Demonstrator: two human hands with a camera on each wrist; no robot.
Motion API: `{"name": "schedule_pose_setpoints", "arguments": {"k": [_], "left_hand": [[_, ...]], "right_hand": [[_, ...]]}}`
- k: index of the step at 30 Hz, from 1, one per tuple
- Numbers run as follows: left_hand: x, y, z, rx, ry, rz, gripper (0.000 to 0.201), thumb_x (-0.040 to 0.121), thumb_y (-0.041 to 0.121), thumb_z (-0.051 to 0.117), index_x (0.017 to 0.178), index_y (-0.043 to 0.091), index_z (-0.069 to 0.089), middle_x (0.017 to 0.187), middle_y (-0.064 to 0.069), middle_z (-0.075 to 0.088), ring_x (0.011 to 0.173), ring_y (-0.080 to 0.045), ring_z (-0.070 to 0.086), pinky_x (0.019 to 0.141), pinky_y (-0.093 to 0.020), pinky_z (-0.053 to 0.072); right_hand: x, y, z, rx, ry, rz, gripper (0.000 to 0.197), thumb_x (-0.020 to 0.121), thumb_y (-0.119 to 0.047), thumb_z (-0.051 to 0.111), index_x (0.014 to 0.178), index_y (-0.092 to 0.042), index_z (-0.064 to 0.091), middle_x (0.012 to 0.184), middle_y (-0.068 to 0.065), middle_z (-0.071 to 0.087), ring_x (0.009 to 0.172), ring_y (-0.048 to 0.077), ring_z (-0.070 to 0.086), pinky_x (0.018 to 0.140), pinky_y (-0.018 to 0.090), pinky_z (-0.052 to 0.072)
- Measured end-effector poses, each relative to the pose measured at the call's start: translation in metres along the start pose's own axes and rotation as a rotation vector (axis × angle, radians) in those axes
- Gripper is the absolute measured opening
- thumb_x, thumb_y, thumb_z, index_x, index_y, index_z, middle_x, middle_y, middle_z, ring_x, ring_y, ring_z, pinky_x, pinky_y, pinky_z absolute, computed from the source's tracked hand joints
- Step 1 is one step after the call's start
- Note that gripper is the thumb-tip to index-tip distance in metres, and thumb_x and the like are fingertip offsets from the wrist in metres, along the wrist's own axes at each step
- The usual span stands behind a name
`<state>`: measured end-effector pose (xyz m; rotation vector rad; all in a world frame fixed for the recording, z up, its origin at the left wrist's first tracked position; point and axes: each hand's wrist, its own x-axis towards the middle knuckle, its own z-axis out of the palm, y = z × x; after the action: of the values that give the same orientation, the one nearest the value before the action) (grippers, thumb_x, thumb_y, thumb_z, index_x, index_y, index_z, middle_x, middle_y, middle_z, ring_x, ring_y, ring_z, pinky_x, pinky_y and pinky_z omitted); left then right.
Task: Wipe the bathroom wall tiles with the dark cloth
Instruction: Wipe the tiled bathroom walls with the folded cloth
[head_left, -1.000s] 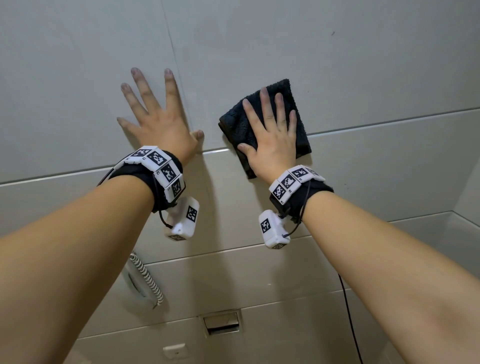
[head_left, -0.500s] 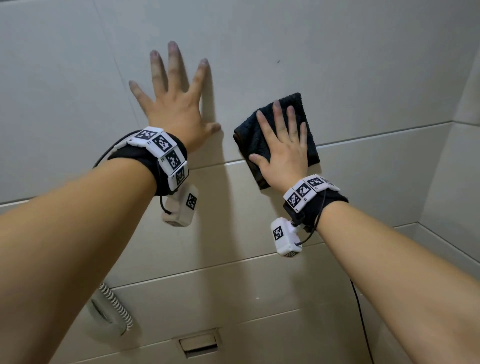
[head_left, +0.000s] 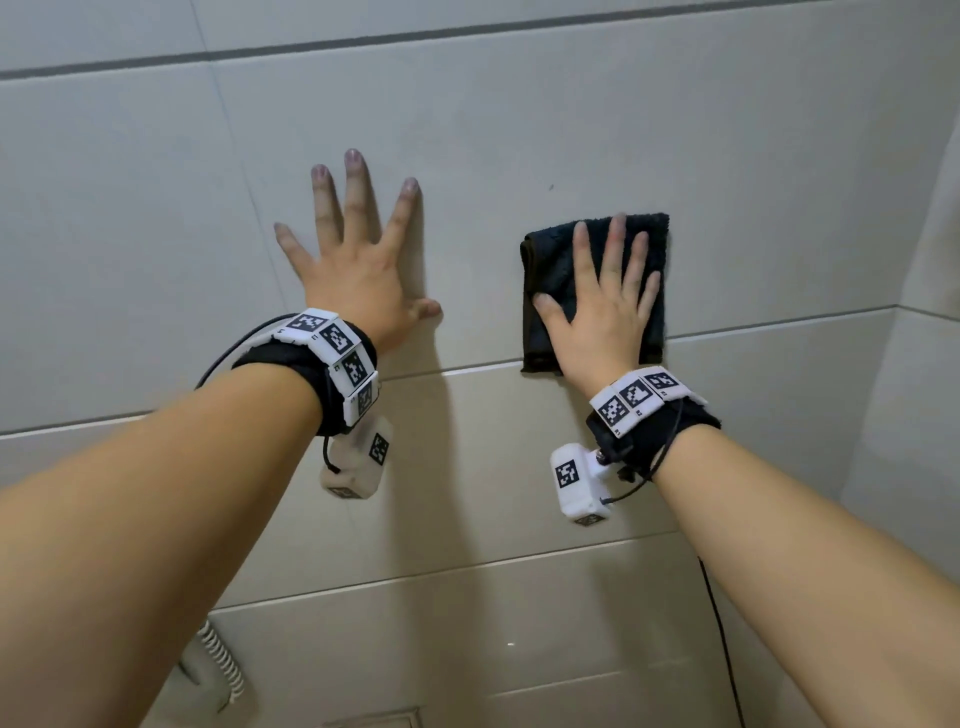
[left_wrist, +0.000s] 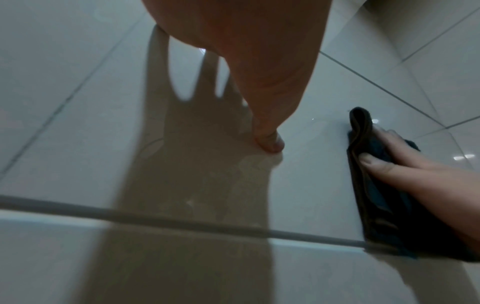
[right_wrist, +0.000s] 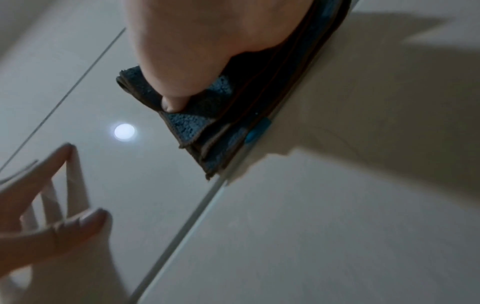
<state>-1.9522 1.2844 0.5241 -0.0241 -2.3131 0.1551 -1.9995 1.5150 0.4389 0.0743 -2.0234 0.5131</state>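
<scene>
A folded dark cloth lies flat against the pale grey wall tiles, its lower edge crossing a horizontal grout line. My right hand presses on it with straight, spread fingers; the thumb rests on the cloth near its left fold. To its left, my left hand lies flat on the bare tile with fingers spread, thumb tip touching the wall. In the left wrist view the cloth and the right hand on it show at the right.
A side wall meets the tiled wall at the right, forming a corner. Low on the wall hang a coiled cord with a handset and a recessed fixture. A thin black cable runs down at the lower right.
My right hand has slid the cloth to the right and turned it upright, toward the corner. My left hand has shifted along the wall too, and the view has tilted upward.
</scene>
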Motion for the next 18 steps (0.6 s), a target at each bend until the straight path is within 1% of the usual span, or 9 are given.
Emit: {"name": "schedule_pose_setpoints", "arguments": {"k": [3,6,10,12,14,16,18], "left_hand": [[0.000,0.000,-0.001,-0.007,-0.005,0.004,0.125,0.067,0.073,0.072,0.152,0.044,-0.015,0.160,-0.005,-0.032,0.148,-0.036,-0.026,0.108,-0.078,0.007],[0.001,-0.001,-0.001,-0.010,-0.004,0.003,0.125,0.068,0.074,0.071,0.152,0.044,-0.017,0.159,-0.004,-0.034,0.147,-0.035,-0.028,0.108,-0.077,0.006],[0.001,-0.002,0.000,-0.010,-0.001,0.007,0.125,0.067,0.075,0.070,0.152,0.044,-0.017,0.159,-0.005,-0.034,0.147,-0.035,-0.028,0.108,-0.077,0.007],[0.000,-0.002,-0.001,-0.011,-0.004,0.010,0.125,0.068,0.075,0.070,0.152,0.044,-0.016,0.159,-0.005,-0.034,0.147,-0.035,-0.028,0.109,-0.077,0.006],[0.001,-0.002,-0.001,-0.012,-0.005,0.010,0.125,0.068,0.075,0.070,0.152,0.044,-0.017,0.159,-0.005,-0.034,0.147,-0.035,-0.028,0.109,-0.077,0.006],[0.001,-0.002,0.000,-0.012,-0.005,0.009,0.125,0.068,0.075,0.070,0.152,0.044,-0.018,0.159,-0.005,-0.035,0.147,-0.035,-0.028,0.109,-0.077,0.006],[0.000,-0.003,0.000,-0.015,-0.003,0.009,0.125,0.068,0.075,0.069,0.152,0.044,-0.018,0.159,-0.004,-0.035,0.147,-0.035,-0.029,0.108,-0.077,0.005]], "right_hand": [[0.022,0.000,-0.010,0.021,0.030,0.024,0.078,0.090,-0.052,0.049,0.156,-0.033,0.012,0.165,0.004,-0.003,0.151,0.031,-0.005,0.118,0.054,0.001],[0.041,0.006,-0.019,0.065,0.060,0.063,0.073,0.092,-0.045,0.049,0.156,-0.033,0.016,0.165,0.001,-0.001,0.151,0.028,-0.004,0.119,0.053,0.001],[0.061,0.004,-0.025,0.234,0.148,0.139,0.061,0.095,-0.034,0.047,0.153,-0.032,0.029,0.165,0.001,0.008,0.151,0.027,0.001,0.119,0.054,0.001],[0.066,0.000,-0.024,0.311,0.192,0.169,0.056,0.096,-0.032,0.046,0.151,-0.029,0.036,0.164,0.001,0.012,0.151,0.027,0.003,0.118,0.054,0.000],[0.067,-0.003,-0.023,0.331,0.214,0.186,0.054,0.096,-0.031,0.045,0.149,-0.028,0.039,0.164,0.001,0.014,0.151,0.027,0.004,0.117,0.055,0.001],[0.070,-0.007,-0.024,0.330,0.209,0.166,0.054,0.095,-0.032,0.044,0.149,-0.028,0.039,0.164,0.002,0.014,0.151,0.028,0.004,0.118,0.057,0.001],[0.076,-0.017,-0.025,0.309,0.185,0.095,0.055,0.094,-0.032,0.043,0.149,-0.029,0.039,0.164,0.002,0.014,0.151,0.029,0.004,0.117,0.057,0.001]]}}
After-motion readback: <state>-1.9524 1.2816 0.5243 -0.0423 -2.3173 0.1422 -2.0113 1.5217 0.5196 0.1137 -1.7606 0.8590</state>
